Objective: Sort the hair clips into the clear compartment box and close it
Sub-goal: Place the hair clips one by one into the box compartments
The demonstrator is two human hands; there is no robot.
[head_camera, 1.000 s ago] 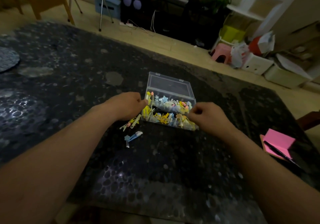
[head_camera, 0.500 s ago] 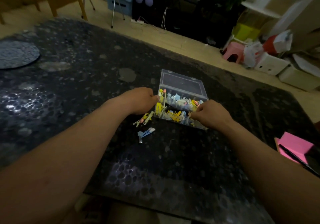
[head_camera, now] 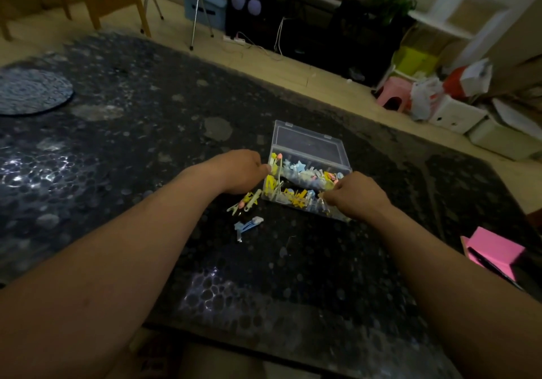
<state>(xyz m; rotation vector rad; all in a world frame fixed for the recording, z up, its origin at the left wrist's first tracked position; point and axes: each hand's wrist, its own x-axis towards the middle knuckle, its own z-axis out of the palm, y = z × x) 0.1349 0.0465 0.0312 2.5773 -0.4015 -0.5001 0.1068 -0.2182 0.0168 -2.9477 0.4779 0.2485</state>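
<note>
On the dark speckled desk (head_camera: 117,144), your left hand (head_camera: 237,173) curled against the open clear plastic compartment box (head_camera: 308,144), probably steadying it. Your right hand (head_camera: 357,195) curled over its near corner. I cannot tell what either gripped. Small pastel hair clips (head_camera: 246,202) lay loose beside the box.

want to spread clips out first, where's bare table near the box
Bare table lies in front of the clear box, down to the near edge, and between the round mat and the box. Crowded: off the box's front left corner, where loose clips and a blue clip lie by the left hand.
</note>
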